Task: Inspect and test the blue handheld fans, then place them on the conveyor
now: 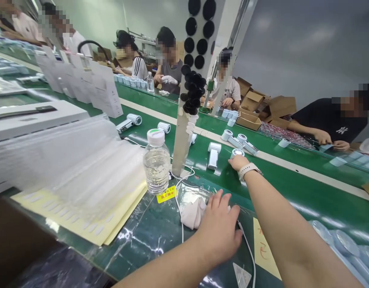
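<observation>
My right hand [240, 163], with a pale watch band at the wrist, reaches out over the green conveyor. Its fingers close on a light-blue hair-dryer-shaped device [237, 153]; the hand covers most of it, and only the round head shows. Nearer to me, my left hand [217, 230] has its fingers stretched and apart, just above the worktop beside a crumpled white cloth [193, 214]. A white cable [249, 244] runs under and past this hand. Another similar device [213, 155] lies on the conveyor, left of my right hand.
A water bottle [156, 164] stands by a metal post [181, 148] bearing black discs. Clear plastic sleeves [82, 160] lie on yellow sheets [124, 216] at left, near white boxes [94, 86]. More light-blue devices [346, 244] lie at lower right. Several people sit across the conveyor [277, 180].
</observation>
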The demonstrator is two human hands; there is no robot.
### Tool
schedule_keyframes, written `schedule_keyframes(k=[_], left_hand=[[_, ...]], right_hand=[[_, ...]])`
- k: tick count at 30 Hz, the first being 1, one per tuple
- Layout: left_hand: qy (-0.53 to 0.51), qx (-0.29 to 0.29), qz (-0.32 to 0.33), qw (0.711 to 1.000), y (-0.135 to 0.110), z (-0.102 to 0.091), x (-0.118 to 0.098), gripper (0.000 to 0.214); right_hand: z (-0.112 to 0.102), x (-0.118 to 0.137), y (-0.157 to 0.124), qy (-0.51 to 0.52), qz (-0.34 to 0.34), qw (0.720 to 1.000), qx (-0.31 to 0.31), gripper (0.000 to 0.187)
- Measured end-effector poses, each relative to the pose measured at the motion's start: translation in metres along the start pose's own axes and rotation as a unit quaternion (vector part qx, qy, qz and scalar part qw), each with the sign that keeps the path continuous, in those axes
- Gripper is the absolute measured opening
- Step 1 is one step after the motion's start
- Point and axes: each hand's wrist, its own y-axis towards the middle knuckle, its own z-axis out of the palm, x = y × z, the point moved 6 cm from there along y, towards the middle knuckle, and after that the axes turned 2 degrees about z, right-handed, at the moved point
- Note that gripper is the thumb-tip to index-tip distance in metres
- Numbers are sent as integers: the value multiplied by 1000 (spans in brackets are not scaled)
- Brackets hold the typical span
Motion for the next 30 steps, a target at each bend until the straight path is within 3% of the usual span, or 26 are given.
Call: schedule_keyframes(k=[5, 8, 13, 18, 20, 22, 24, 27, 28, 30], left_hand=[[-14, -7, 22, 1000, 1, 3, 0, 51], [-27, -48, 15, 998, 4, -4, 7, 37], [-54, -128, -8, 990, 7, -16, 15, 28], [-101, -147, 7, 984, 6, -19, 10, 26], [-181, -160, -1, 970, 7, -19, 15, 25], [-332, -182, -44, 924, 10, -17, 27, 26], [-467, -199, -94, 857, 14, -12, 39, 31], [-569, -207, -125, 786, 21, -7, 46, 46], [-624, -199, -131, 744, 23, -5, 47, 52], [-751, -156, -144, 625, 24, 0, 45, 57]], right_hand=[[16, 30, -11, 9, 54, 998, -14, 36], [18, 42, -16, 22, 62, 998, -20, 38], [11, 29, -29, 54, 47, 997, -7, 36], [11, 19, -55, 85, 57, 995, -21, 36], [8, 18, -66, 107, 46, 993, -24, 36], [3, 16, -80, 136, 20, 990, -19, 32], [-3, 11, -101, 164, -17, 986, -16, 28], [-5, 1, -148, 197, -76, 977, -29, 35], [-4, -2, -165, 211, -94, 972, -38, 34], [-2, -8, -199, 264, -123, 954, -70, 37]])
